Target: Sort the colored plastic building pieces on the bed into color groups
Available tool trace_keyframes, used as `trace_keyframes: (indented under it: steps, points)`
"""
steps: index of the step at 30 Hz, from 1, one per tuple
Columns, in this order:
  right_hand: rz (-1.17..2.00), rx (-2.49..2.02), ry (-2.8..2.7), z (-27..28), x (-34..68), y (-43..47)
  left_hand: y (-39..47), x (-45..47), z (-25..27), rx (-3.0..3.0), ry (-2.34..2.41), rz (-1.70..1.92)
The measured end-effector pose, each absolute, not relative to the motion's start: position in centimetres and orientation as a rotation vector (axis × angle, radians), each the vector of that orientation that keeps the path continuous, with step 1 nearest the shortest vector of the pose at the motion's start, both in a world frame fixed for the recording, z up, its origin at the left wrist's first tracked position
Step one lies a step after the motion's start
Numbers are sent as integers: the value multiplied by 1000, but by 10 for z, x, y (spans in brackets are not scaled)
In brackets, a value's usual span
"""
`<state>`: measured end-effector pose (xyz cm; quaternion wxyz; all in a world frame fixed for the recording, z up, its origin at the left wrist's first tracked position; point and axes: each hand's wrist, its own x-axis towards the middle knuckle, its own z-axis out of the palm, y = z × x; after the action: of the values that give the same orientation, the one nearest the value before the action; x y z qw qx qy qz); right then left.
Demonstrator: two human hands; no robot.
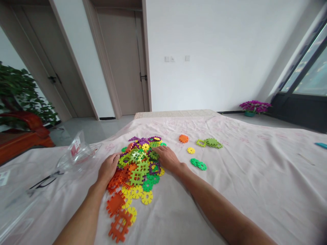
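A heap of plastic interlocking building pieces (139,166) lies on the cloth: notched squares in orange, light green and purple, and slotted discs in yellow and green. At its left edge rests my left hand (109,167), fingers stretched forward along the pieces. My right hand (168,157) reaches in from the right, fingertips extended over the heap beside a light green square piece (154,145). Neither hand visibly lifts anything. Right of the heap lie an orange piece (183,138), a yellow disc (191,150), overlapping green discs (198,164) and light green pieces (212,143).
A pale flowered cloth (245,177) covers the surface. Clear plastic packaging (78,154) and dark-framed glasses (46,181) are at the left. A blue object (321,145) sits at the far right edge. Behind stand a wooden armrest (30,124) and pink flowers (255,106).
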<state>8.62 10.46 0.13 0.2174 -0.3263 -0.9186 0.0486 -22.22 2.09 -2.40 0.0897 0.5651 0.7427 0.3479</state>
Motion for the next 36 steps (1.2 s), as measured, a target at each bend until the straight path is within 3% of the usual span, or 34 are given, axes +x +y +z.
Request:
trace_keyframes:
  steps: [9,18,29,36]
  points:
    - [249,-1120,-2253,7,120,122,21,-225,-27,1682,2208,1018]
    - [-41,-1701,-1711,5,231,173,21,-225,-25,1688,2224,995]
    - [-199,-1979,-1632,-9,272,175,21,-226,-27,1698,2227,1012]
    - [8,-2108,-1682,-8,276,172,23,-229,-31,1725,2225,1032]
